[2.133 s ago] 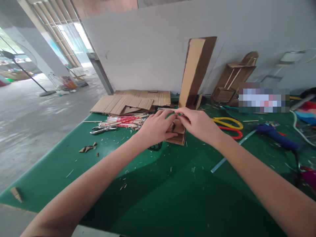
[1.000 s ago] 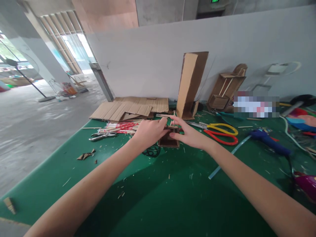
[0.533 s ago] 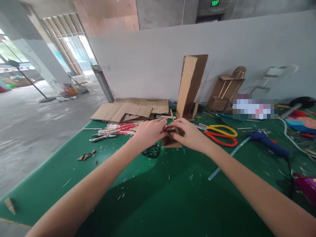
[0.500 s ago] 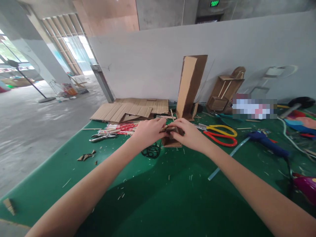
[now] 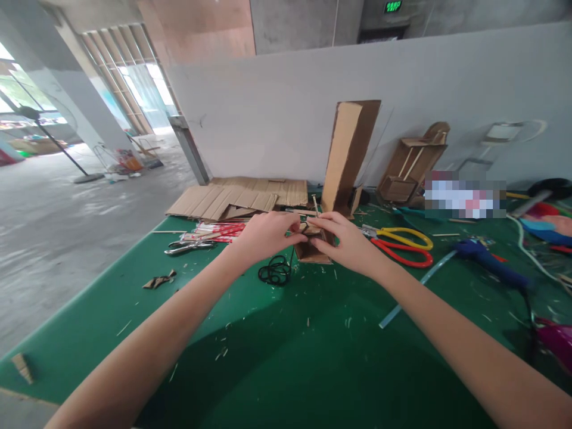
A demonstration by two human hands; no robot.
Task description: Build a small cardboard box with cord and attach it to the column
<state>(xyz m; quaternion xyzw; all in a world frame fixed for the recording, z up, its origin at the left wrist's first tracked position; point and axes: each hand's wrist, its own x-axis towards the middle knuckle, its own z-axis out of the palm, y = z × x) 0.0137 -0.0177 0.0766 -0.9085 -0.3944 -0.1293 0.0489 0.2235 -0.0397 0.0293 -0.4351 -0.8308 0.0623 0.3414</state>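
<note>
One small, open-fronted box of brown cardboard (image 5: pixel 314 257) sits between the person's left hand (image 5: pixel 268 235) and right hand (image 5: pixel 345 243), apparently resting on a smooth green tabletop (image 5: pixel 308 363). The right hand is half curled around the box's right side, its thumb at the front opening and its index finger over the top, so it has hold of the cardboard across a small gap. The left hand's thumb and bent index finger come close together at the box's upper left edge; whether they pinch anything is too small to tell. From a loose coil of thin black cord (image 5: pixel 274 275), just left of the box, one strand rises toward that thumb. A slim, pale wooden stick (image 5: pixel 315 205) stands up behind the box, slightly tilted.

Behind the box, a tall trough of brown cardboard (image 5: pixel 344 158) stands upright near a pale grey wall panel (image 5: pixel 263 119). Left of the box lie red-and-white wrapped sticks (image 5: pixel 218 231) and a silver metal tool (image 5: pixel 190 246) (pliers or scissors, I cannot say which), with flat corrugated cardboard sheets (image 5: pixel 223 199) farther back. Right of the box are scissors with yellow and red handles (image 5: pixel 388 232) and, farther off, a dark blue glue gun (image 5: pixel 491 262).
</note>
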